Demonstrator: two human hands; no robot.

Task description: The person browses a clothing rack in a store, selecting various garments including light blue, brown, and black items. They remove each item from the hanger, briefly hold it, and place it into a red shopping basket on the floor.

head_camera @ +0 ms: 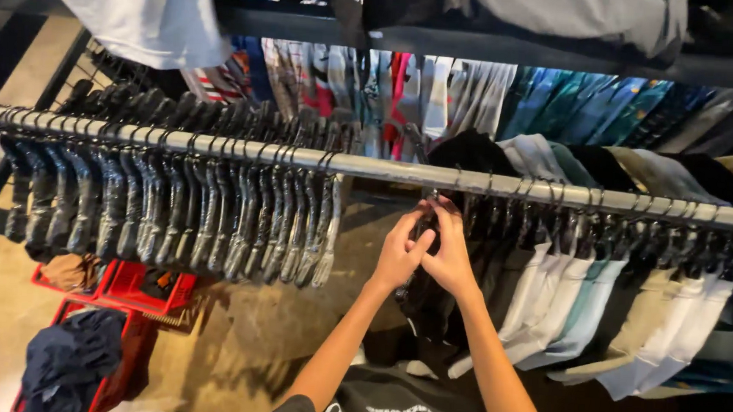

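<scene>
1. At the far left, red baskets (137, 289) are sitting on the floor (274, 328), one holding a dark blue garment (69, 362).
2. Above them, a metal rail (369, 168) is running across the whole view, and a dense row of empty black hangers (171, 211) is hanging from its left half.
3. Between the empty hangers and the hung clothes, a short stretch of rail is showing bare.
4. The left hand (399, 255) is reaching up just below the rail, its grip partly closed, fingertips pinching the top of a black hanger (427, 221) carrying a black garment (428, 307).
5. The right hand (450, 253) is touching the left, its grip likewise curled onto the same hanger top; thumbs and fingertips are meeting there.
6. The black garment is hanging under both hands, at the left end of the clothes row, blocking the view of the hanger's arms.
7. To the right, white, teal and beige shirts (598, 305) are hanging tightly packed along the rail.
8. Behind the rail, a further row of striped and blue-green clothes (509, 96) is hanging under a dark shelf (478, 45).
9. No labels are legible.
</scene>
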